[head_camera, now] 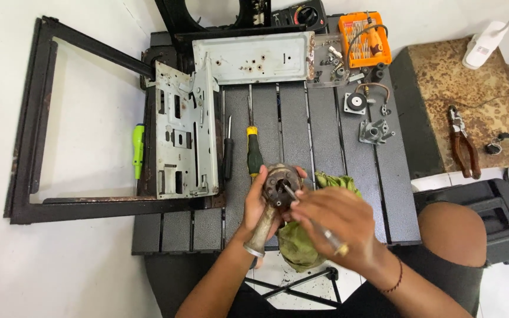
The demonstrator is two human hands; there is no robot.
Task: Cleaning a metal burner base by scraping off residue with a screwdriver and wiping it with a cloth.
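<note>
My left hand (257, 203) grips a round rusty metal part (280, 185) with a tube-like stem (263, 232) pointing toward me. Its flat round face, with small holes, is turned up toward the camera. My right hand (340, 227) holds a thin metal tool (319, 227) like a pen, its tip resting on the face of the part. A crumpled green cloth (301, 241) lies beneath both hands on the dark slatted workbench (325, 126).
On the bench lie a yellow-and-green screwdriver (254, 153), a thin black screwdriver (228, 154), grey sheet-metal panels (185, 132), small metal fittings (374, 132) and an orange bit case (364, 38). A black frame (30, 126), a green tool (138, 150) and pliers (463, 147) lie nearby.
</note>
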